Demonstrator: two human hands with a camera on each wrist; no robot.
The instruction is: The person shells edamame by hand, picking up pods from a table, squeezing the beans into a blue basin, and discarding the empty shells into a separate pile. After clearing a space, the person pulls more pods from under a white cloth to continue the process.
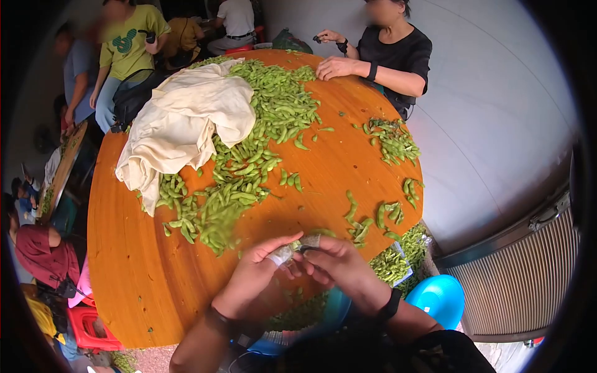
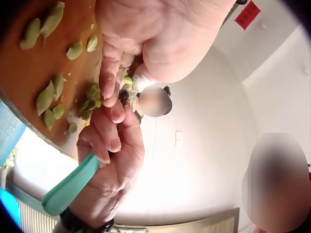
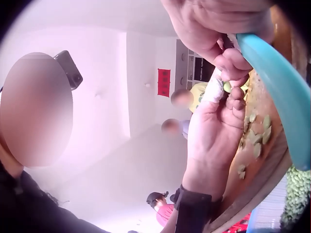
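Just over the near table edge, my left hand [image 1: 249, 273] and right hand [image 1: 348, 264] meet at the fingertips. My left thumb, wrapped in white tape, and fingers pinch a green soybean pod [image 3: 227, 87], mostly covered by the fingers. A tool with a curved teal handle [image 2: 73, 187] lies in my right hand, fingers curled round it. Its working end is hidden at the pod. Loose soybean pods [image 1: 227, 214] form a large heap on the round wooden table [image 1: 143, 273], partly under a cream cloth [image 1: 186, 112].
Smaller pod piles [image 1: 392, 140] lie at the table's right. Below the near edge are a blue-rimmed container [image 1: 336, 304] and a blue basin [image 1: 438, 301]. A person in black [image 1: 392, 56] sits across the table; red stools [image 1: 93, 329] stand at the left.
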